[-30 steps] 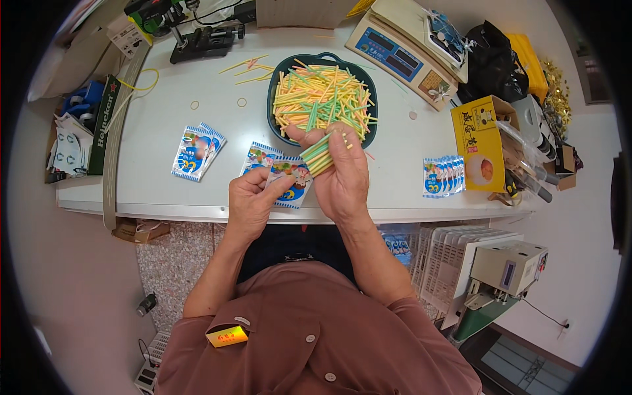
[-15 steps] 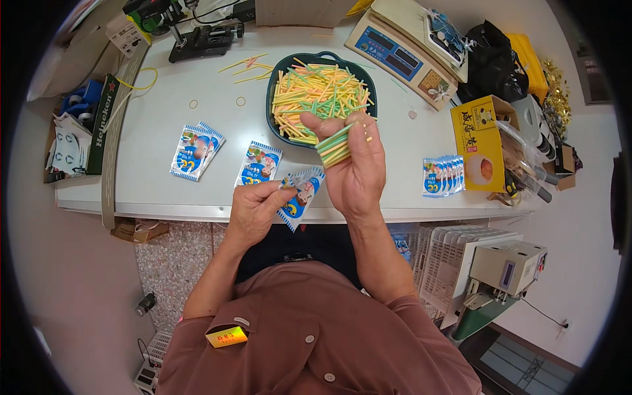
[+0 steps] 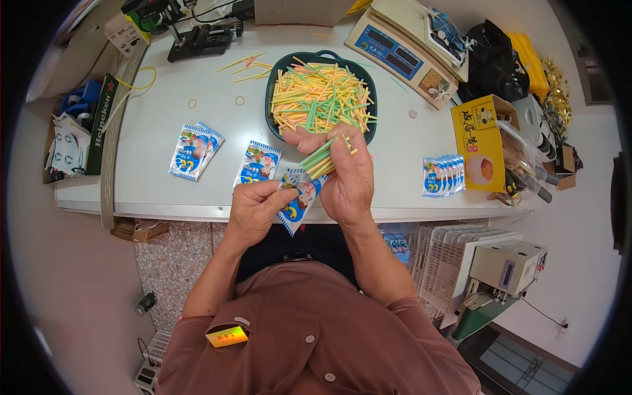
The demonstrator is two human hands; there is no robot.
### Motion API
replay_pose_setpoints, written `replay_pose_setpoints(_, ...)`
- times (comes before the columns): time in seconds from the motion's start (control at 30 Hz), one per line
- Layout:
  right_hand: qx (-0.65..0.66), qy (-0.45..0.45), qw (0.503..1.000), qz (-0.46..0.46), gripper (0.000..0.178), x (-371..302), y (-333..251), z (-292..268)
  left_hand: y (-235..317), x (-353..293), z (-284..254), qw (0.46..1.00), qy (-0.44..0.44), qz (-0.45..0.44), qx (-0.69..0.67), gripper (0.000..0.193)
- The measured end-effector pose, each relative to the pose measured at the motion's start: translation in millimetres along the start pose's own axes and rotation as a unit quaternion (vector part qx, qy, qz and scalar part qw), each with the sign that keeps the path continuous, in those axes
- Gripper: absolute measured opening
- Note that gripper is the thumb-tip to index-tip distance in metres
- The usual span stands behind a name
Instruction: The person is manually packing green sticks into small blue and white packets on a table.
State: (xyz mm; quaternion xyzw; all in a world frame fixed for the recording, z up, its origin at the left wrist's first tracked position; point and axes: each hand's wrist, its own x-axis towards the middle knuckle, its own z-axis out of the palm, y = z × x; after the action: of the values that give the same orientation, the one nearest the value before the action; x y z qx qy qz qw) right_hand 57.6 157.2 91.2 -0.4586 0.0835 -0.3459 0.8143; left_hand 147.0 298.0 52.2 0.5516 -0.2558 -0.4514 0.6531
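My left hand (image 3: 255,209) pinches a small blue and white printed packet (image 3: 301,205) by its edge, just past the table's front edge. Between the thumb and fingers of my right hand (image 3: 347,178) is a bundle of thin candy-like sticks (image 3: 320,161), green and yellow. The bundle's lower left end meets the packet's upper end; how far it reaches inside I cannot tell. Beyond my right hand stands a dark green tub (image 3: 271,108) heaped with yellow, green and pink sticks. Another packet (image 3: 261,162) lies flat just beyond my left hand.
Two overlapping packets (image 3: 196,151) lie to the left, a fanned row of packets (image 3: 443,176) to the right. Loose sticks (image 3: 247,64) and rubber bands (image 3: 239,101) lie near the tub. A weighing scale (image 3: 388,52) stands back right, beside a yellow carton (image 3: 479,141).
My right hand has come down and left with the stick bundle, bringing its end to the packet. The left hand stays nearly still, and the packet's upper end looks wider.
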Motion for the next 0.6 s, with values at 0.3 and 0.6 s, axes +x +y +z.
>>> replay_pose_setpoints(0.3,0.029,-0.015,0.999,0.04,0.014,-7,8,-8,-9,-1,2,0.998,0.035,-0.034,-0.041,0.017)
replay_pose_setpoints(0.6,0.039,0.035,0.995,0.089,0.015,-9,18,-3,-13,0,12,0.99,0.067,0.009,-0.121,0.028)
